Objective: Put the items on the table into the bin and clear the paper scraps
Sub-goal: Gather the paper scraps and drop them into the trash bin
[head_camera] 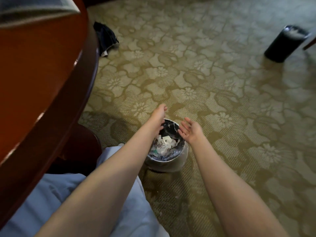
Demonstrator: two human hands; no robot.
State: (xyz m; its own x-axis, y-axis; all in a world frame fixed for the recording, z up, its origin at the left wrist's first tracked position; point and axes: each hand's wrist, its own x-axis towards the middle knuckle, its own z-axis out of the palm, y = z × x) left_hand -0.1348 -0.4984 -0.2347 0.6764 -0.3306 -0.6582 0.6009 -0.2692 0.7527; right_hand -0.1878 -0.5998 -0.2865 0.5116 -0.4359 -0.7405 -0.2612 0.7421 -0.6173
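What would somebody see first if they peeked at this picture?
Two bare arms reach toward the middle, where the left hand and the open right hand hover over a small shiny bin on the floor, with crumpled paper scraps inside it. A flowery green-gold carpet spreads all around, and the edge of a dark wooden table fills the left side.
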